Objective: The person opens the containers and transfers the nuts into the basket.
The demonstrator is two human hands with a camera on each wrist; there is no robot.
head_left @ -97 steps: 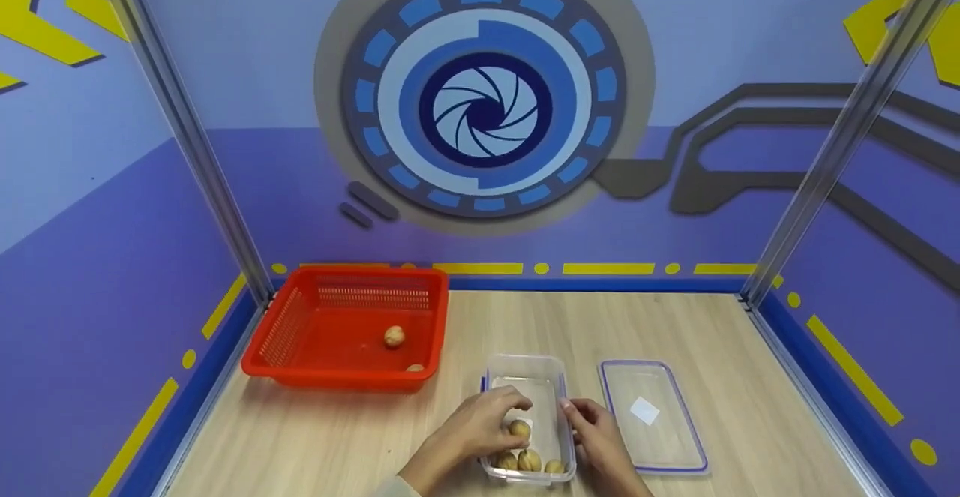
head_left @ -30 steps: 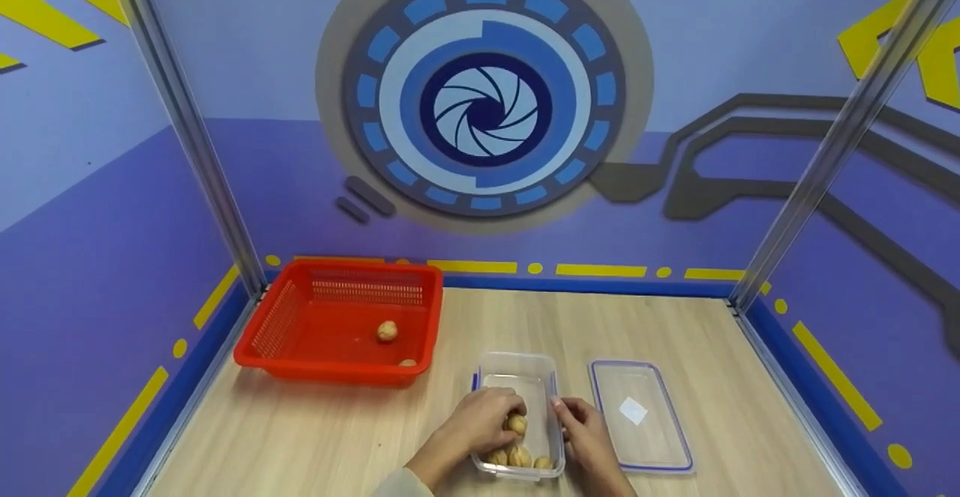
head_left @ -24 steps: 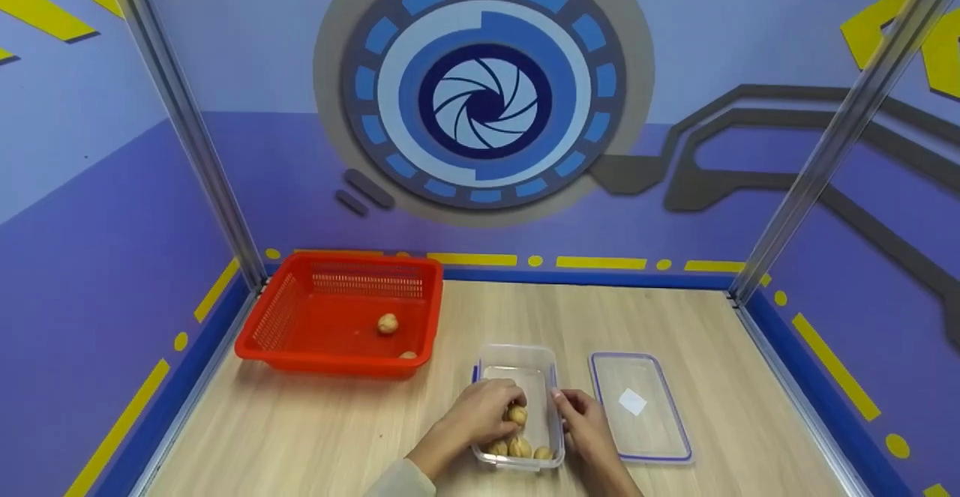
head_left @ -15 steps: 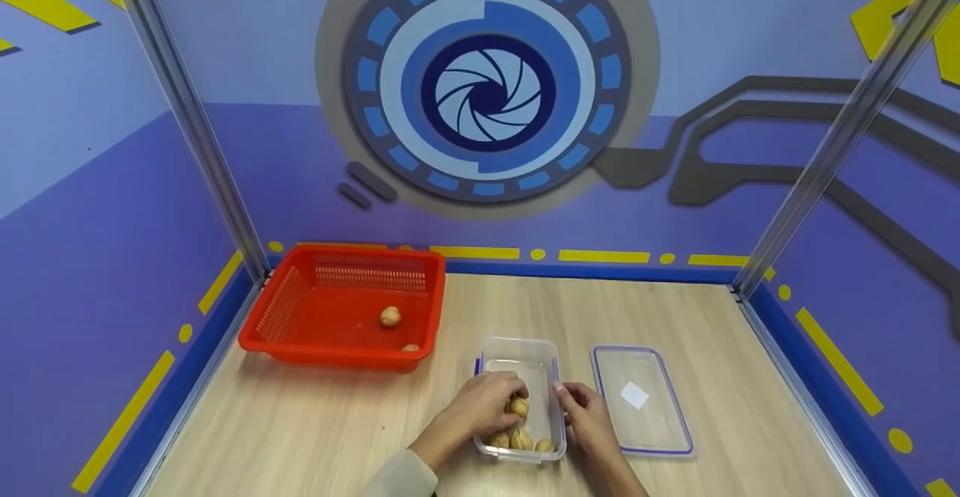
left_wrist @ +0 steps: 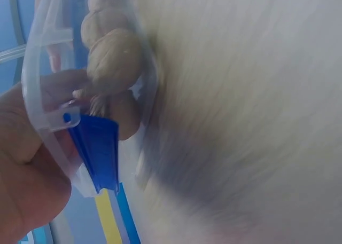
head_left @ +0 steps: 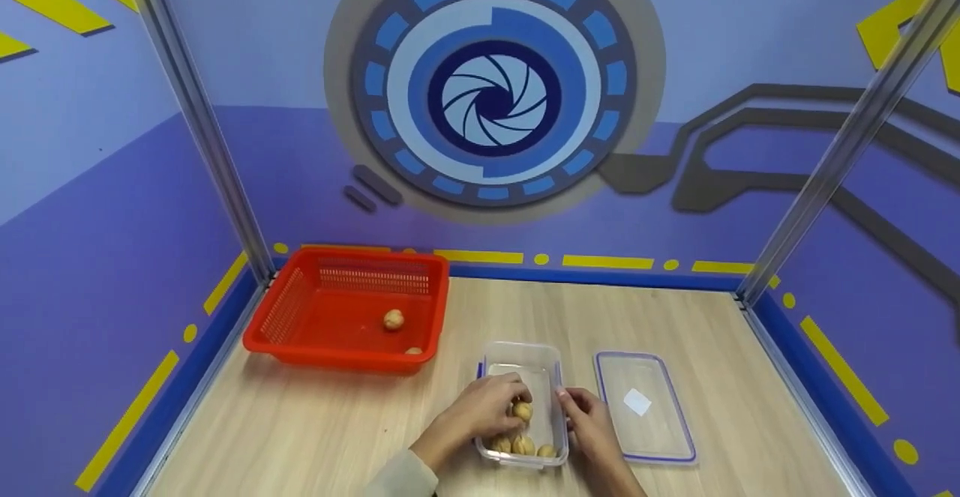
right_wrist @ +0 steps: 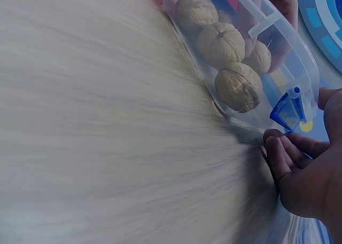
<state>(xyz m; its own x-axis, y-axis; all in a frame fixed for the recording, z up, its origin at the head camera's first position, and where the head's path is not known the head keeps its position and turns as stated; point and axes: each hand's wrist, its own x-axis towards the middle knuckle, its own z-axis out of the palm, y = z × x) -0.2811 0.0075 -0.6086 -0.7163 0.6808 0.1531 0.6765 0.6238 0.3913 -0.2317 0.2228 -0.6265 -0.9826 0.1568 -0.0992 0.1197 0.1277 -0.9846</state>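
Observation:
A clear plastic container (head_left: 541,388) with blue side latches stands uncovered on the table, several walnuts (head_left: 523,445) lying along its near end. My left hand (head_left: 487,405) reaches in over the left wall and holds a walnut (head_left: 523,411) between thumb and fingers. At the container's right wall is my right hand (head_left: 595,428), its thumb at the rim and its curled fingers low on the outside by the blue latch (right_wrist: 289,109), as the right wrist view shows. The left wrist view has the left hand (left_wrist: 32,164) partly behind the clear wall.
A red plastic basket (head_left: 346,358) sits at the back left with one walnut (head_left: 394,320) plainly visible and another (head_left: 414,351) partly hidden by its near rim. The container's lid (head_left: 660,422), edged in blue, lies flat on the wooden table (head_left: 735,392) at the right.
Compared with the oldest frame, my left fingers have closed in around the walnut. The head view shifts slightly; container, basket, lid and right hand keep their places.

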